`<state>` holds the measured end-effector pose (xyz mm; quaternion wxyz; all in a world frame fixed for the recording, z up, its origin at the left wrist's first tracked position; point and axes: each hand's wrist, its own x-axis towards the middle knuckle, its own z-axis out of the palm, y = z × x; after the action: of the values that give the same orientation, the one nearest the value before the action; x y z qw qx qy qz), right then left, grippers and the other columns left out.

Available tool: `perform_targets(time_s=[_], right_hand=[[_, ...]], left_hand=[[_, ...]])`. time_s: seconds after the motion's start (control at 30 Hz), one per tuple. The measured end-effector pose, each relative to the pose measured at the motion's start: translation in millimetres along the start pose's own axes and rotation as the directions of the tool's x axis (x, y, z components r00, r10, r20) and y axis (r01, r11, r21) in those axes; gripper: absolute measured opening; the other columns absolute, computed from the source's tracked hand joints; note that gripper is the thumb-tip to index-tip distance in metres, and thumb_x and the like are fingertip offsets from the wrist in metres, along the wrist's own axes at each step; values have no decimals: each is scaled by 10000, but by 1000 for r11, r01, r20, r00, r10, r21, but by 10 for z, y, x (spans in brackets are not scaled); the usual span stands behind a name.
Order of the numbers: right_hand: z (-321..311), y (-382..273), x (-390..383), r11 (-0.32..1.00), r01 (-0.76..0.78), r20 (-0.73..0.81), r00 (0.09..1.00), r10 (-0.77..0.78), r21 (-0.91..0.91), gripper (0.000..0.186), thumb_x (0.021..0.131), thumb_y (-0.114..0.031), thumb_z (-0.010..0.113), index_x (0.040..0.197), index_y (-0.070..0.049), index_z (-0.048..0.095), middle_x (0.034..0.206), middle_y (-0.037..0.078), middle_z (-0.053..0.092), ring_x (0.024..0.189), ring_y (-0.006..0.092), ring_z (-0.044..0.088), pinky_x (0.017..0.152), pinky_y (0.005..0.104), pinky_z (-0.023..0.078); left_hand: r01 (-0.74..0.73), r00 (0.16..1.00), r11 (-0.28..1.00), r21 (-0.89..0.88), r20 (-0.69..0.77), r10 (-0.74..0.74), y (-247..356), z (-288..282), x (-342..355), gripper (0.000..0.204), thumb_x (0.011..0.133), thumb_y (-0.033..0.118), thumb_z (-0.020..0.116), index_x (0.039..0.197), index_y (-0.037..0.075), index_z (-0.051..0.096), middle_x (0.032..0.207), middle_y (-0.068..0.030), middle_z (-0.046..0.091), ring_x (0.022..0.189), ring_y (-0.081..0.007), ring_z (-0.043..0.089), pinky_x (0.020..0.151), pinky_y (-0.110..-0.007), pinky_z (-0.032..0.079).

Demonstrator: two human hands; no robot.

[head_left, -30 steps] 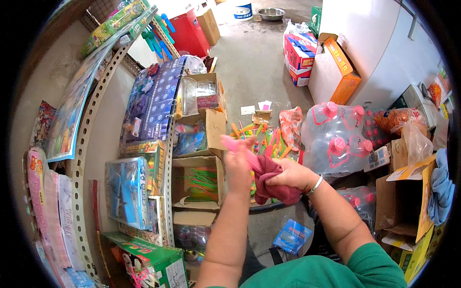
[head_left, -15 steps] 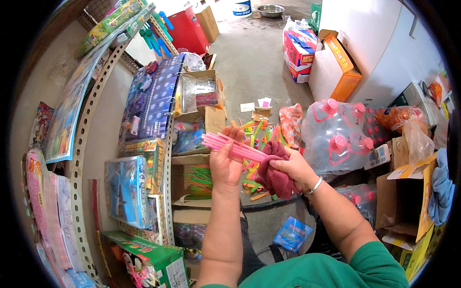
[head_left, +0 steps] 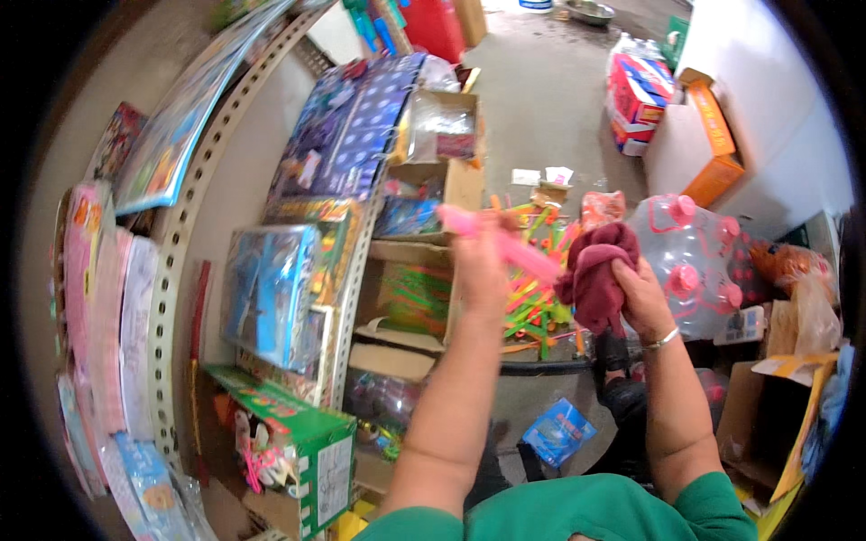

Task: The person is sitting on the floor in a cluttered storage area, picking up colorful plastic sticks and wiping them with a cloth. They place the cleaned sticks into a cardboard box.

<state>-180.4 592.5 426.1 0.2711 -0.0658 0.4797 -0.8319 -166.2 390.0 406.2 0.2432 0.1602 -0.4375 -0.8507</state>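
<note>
Left hand [head_left: 483, 261] grips pink sticks [head_left: 505, 245], right hand [head_left: 636, 293] clutches maroon cloth [head_left: 595, 275] — blurred swing could scatter the sticks.

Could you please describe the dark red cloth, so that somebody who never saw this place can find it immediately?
Start from the tall metal shelving full of toy boxes on the left, then move right past the heap of bright plastic sticks. There the right hand, which wears a thin bangle, grips the dark red cloth. It is soft, bunched and maroon, unlike the shiny neon toys around it.
</note>
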Motion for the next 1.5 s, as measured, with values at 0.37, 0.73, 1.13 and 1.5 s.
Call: perform_targets(time_s=[0.37, 0.73, 1.13, 1.5], right_hand=[[-65, 290, 52, 633, 142, 89, 989, -115, -761, 476, 686, -58, 627, 1132, -22, 465, 954, 88, 577, 911, 157, 538, 793, 273, 422], [53, 87, 47, 979, 0, -192, 981, -40, -203, 433, 765, -75, 535, 1167, 14, 400, 1056, 69, 520, 945, 140, 512, 832, 281, 409], [-206, 222, 235, 894, 15, -190, 978, 79, 448, 395, 899, -330, 368, 1179, -54, 407, 1156, 106, 501, 1055, 226, 492, 931, 380, 359], [-18, 218, 188, 907, -61, -100, 989, 112, 418, 441, 913, -351, 315, 1182, -10, 392, 1161, 125, 487, 1041, 219, 498, 903, 354, 392]], left_hand=[[-70, 938, 993, -97, -346, 32, 215, -442, 386, 81, 825, 84, 496, 759, 46, 471, 649, -54, 506, 542, -169, 502, 538, -326, 466], [273, 651, 959, 70, -748, -131, -660, -2808, 995, 60, 794, -11, 413, 810, 36, 447, 656, -60, 510, 518, -163, 494, 499, -333, 418], [457, 799, 749, 480, -592, -108, -979, -2616, 993, 361, 810, 139, 552, 1127, 20, 427, 1087, -113, 485, 803, -169, 539, 687, -323, 462], [-188, 750, 789, 585, 604, -270, -209, -143, -117, 215, 756, 75, 583, 964, 28, 552, 824, -43, 582, 752, -142, 569, 731, -270, 457]])
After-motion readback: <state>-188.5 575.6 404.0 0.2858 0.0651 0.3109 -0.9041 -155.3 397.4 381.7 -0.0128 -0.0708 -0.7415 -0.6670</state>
